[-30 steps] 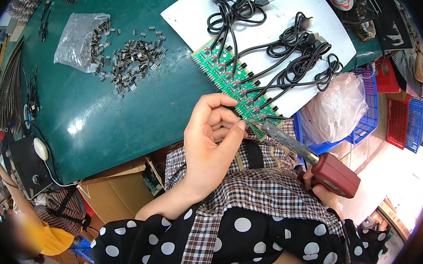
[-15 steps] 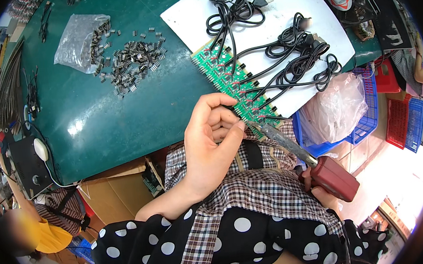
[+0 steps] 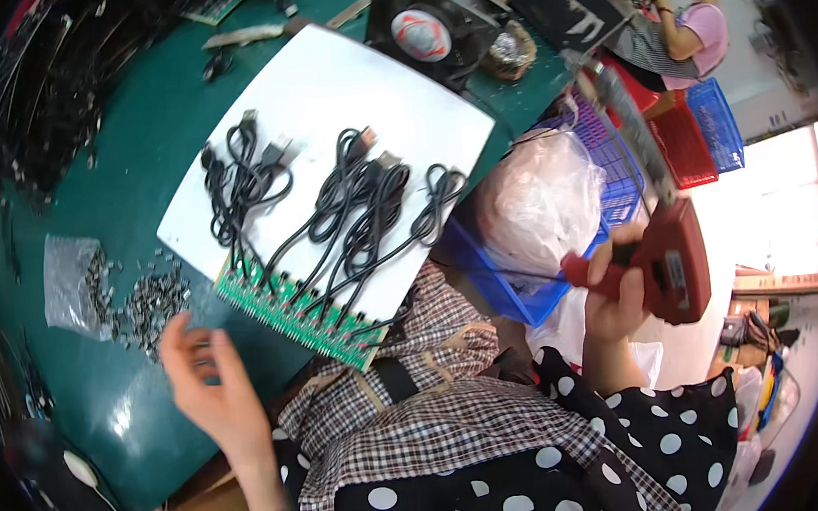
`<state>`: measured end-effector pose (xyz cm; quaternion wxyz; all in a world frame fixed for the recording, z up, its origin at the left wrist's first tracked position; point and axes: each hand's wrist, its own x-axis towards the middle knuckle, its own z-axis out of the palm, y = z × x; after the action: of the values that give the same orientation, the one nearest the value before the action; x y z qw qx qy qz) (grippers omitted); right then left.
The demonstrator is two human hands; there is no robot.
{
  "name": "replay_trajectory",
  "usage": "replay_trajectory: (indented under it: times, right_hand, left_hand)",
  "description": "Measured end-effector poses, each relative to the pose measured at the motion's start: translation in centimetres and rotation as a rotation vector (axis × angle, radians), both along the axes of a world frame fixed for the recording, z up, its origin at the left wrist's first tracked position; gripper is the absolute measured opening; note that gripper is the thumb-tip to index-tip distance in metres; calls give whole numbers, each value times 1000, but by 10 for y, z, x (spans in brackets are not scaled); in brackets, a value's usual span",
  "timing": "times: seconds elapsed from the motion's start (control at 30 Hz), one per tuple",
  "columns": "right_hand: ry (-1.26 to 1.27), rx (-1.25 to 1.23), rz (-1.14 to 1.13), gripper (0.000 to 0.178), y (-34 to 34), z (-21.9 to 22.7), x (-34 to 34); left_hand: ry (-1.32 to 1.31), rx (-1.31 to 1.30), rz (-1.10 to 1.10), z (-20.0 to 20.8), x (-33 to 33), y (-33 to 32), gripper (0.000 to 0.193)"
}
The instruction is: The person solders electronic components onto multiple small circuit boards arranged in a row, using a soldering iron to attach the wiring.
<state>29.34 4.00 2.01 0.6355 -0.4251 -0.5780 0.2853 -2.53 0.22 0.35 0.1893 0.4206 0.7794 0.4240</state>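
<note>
A green circuit board strip (image 3: 289,315) lies along the near edge of a white board (image 3: 304,81), with several bundled black USB cables (image 3: 333,209) joined to it. Away from it, at right, my right hand (image 3: 614,302) is closed round the red handle of a soldering gun (image 3: 673,259), whose long grey barrel points up and away. My left hand (image 3: 209,372) is over the green table, beside a heap of small metal-and-black parts (image 3: 152,309). Its thumb and forefinger are apart, the other fingers loosely bent, and nothing shows between them.
A clear plastic bag (image 3: 73,287) with more small parts lies left of the heap. Behind the white board stands a black fan (image 3: 430,28). Blue crates (image 3: 518,300) with a plastic bag sit to the right. Dark cables (image 3: 60,91) pile up far left. Another person (image 3: 694,36) is at the far right.
My left hand has left the circuit board and is now beside the small parts. The soldering gun has lifted off the board, up and right. The whole view has swung to the right.
</note>
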Motion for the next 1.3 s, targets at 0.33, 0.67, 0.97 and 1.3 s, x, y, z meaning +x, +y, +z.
replay_trajectory:
  times: [0.33, 0.67, 0.97, 1.3]
  right_hand:
    - [-123, -34, -321, 35, 75, -2, 17]
    - [-151, -700, 471, 45, -51, 10, -11]
    - [-684, -752, 465, 30, -75, -16, 11]
    - [-192, -910, 599, 40, -70, -18, 12]
  left_hand:
    - [438, -7, 25, -21, -46, 23, 15]
    - [257, 64, 77, -20, -42, 25, 9]
    - [283, 60, 64, -22, -47, 17, 10]
    - [266, 133, 37, -26, -51, 16, 10]
